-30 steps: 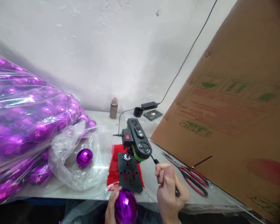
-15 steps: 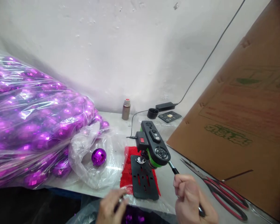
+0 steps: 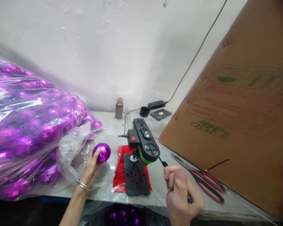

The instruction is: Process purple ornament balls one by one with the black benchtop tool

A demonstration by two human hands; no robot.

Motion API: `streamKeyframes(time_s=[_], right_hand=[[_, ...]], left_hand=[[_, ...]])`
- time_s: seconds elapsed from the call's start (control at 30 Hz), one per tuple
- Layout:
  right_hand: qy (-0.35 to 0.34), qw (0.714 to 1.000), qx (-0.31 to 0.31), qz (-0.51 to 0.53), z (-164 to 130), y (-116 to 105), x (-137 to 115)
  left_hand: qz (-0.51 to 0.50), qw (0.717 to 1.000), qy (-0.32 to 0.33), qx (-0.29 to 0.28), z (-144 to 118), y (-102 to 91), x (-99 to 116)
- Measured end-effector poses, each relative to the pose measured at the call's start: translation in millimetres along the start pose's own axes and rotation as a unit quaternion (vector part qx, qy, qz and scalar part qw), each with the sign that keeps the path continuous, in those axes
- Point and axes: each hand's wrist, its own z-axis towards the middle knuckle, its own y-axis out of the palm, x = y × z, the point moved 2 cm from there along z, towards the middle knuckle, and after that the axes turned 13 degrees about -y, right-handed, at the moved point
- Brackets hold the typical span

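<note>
One purple ball (image 3: 104, 152), loose moments ago, sits pinched in the left hand (image 3: 92, 166), seemingly a fresh piece. The right hand (image 3: 182, 190) stays curled round the lever (image 3: 164, 163).

A purple, mirror-faceted ball (image 3: 104, 153) is gleaming in a person's left grip (image 3: 93, 164), to the left of a compact black-and-green machine (image 3: 145, 141). The machine is standing upright on the bench (image 3: 107, 116), its slotted black base plate (image 3: 136, 182) lying over a red cloth (image 3: 119, 180) and its long, vented head slanting above. A red switch (image 3: 133, 137) is showing on its side, while a lever (image 3: 164, 163) is jutting rightward into the right grip (image 3: 182, 191).
</note>
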Motion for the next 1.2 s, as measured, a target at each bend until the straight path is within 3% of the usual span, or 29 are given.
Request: streamKeyframes(time_s=[0.07, 0.17, 0.33, 0.5, 0.7, 0.87, 1.0, 1.2], right_hand=[[0.017, 1.000, -0.006, -0.005, 7.4, 2.4, -3.6], [0.036, 0.999, -0.022, -0.018, 15.3, 4.0, -7.6], [0.034, 0.998, -0.035, -0.027, 17.0, 2.9, -10.7], [0.019, 0.999, -0.042, -0.021, 13.5, 1.9, -11.2], [0.025, 0.998, -0.046, -0.021, 11.3, 0.4, -11.3], [0.019, 0.998, -0.056, -0.007, 7.4, -1.3, -8.4], [0.019, 0.997, -0.068, 0.004, 4.5, -3.1, -6.6], [0.014, 0.997, -0.070, 0.002, 5.3, -3.6, -8.4]], left_hand=[[-0.156, 0.981, -0.085, -0.071, -15.9, 21.3, -16.4], [-0.224, 0.960, -0.149, -0.083, -35.3, 47.5, -39.2], [-0.111, 0.991, -0.053, -0.053, -45.0, 66.2, -69.1], [-0.015, 0.997, 0.036, -0.062, -46.5, 74.7, -95.6], [0.117, 0.979, 0.140, -0.091, -52.4, 77.9, -120.1], [0.203, 0.948, 0.221, -0.101, -56.5, 78.8, -127.2], [0.212, 0.944, 0.237, -0.095, -53.8, 85.3, -122.1], [0.217, 0.944, 0.200, -0.146, -43.1, 93.0, -112.1]])
